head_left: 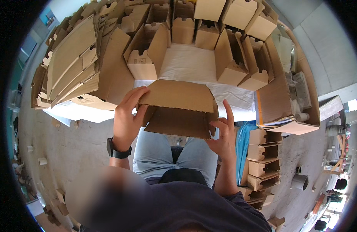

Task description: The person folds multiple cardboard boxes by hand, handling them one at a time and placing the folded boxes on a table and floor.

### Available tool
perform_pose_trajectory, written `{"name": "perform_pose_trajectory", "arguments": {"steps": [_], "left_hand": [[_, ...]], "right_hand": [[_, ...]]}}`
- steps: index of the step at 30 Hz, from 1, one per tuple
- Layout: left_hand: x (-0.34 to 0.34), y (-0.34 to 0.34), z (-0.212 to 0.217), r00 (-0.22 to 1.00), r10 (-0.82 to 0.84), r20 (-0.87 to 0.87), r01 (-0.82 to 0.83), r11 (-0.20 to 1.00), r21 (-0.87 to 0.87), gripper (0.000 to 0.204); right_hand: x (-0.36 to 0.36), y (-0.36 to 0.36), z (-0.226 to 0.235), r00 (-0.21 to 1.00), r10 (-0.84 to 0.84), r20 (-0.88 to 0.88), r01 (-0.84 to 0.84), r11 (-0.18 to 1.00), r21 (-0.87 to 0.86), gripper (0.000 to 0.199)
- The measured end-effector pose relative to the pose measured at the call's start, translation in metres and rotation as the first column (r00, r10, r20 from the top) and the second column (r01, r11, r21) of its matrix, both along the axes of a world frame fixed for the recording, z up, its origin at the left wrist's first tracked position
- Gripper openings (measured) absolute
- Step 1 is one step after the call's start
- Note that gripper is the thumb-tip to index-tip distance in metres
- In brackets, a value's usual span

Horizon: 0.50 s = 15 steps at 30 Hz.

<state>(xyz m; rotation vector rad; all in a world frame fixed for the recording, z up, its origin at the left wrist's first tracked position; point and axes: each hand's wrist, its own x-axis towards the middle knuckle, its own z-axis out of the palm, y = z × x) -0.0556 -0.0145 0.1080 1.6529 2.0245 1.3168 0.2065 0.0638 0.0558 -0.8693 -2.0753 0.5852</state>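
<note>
A brown cardboard box, folded into shape with an open side facing me, is held above my lap in front of the table's edge. My left hand grips its left end, fingers along the upper edge and thumb lower at the side. At the right end, my right hand pinches the lower corner by the side panel, its index finger raised off the cardboard. Part of the left fingertips is hidden by the box.
Flat cardboard blanks are stacked at the left of the white-covered table. Several folded boxes stand along the back and right. A large carton sits at the right edge; more boxes are piled below beside blue plastic.
</note>
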Motion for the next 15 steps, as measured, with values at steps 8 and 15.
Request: {"name": "perform_pose_trajectory", "arguments": {"steps": [8, 15], "left_hand": [[-0.001, 0.000, -0.004, 0.986, -0.133, 0.098, 0.137, 0.990, -0.031, 0.049], [-0.011, 0.000, -0.028, 0.933, -0.276, 0.230, 0.267, 0.961, 0.067, 0.056]], "right_hand": [[0.004, 0.004, -0.018, 0.993, 0.031, -0.117, -0.028, 0.999, 0.026, 0.056], [-0.001, 0.009, -0.034, 0.884, 0.159, -0.439, -0.242, 0.961, -0.138, 0.059]]}}
